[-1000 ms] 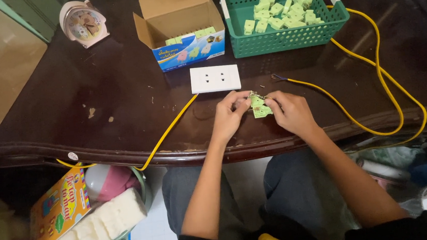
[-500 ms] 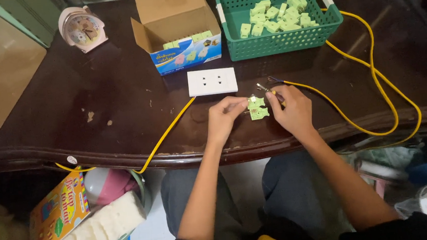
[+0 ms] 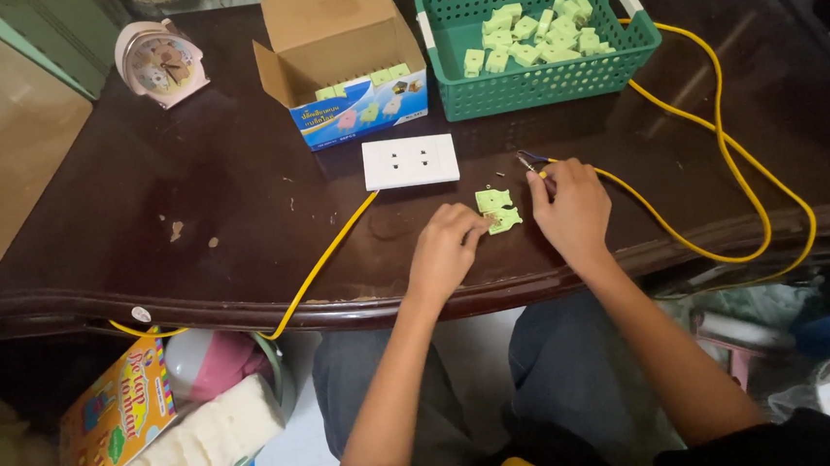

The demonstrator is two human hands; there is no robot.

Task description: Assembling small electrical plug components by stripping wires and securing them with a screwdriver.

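Head view looks down on a dark wooden table (image 3: 142,233), and along its far left corner leans a flat brown cardboard sheet (image 3: 0,145), with a pink round clock (image 3: 162,64) standing just to its right near the far edge. Further right sits an open cardboard box (image 3: 339,49) with a blue printed front, pale green pieces showing inside it, and beside that a green plastic basket (image 3: 541,88) holding a heap of the same pale green pieces (image 3: 528,38). In front of the box lies a white socket plate (image 3: 410,161), flat on the table, and a yellow cable (image 3: 324,259) runs from under it toward the near edge and over it to the left. Near the middle of the near edge the left hand (image 3: 444,255) rests on the wood with its fingers curled, the fingertips pinching the near side of a small pale green plug part (image 3: 497,210) that lies on the table. Just right of that part the right hand (image 3: 571,210) is closed around a thin tool (image 3: 530,161), whose dark pointed tip sticks out past the knuckles toward the socket plate; how tightly it is held cannot be told. A second stretch of yellow cable (image 3: 742,171) loops from the right hand out to the right edge and back up to the basket. Below the near left edge, off the table, a colourful picture book (image 3: 116,419) stands in a container with white foam blocks (image 3: 206,442).
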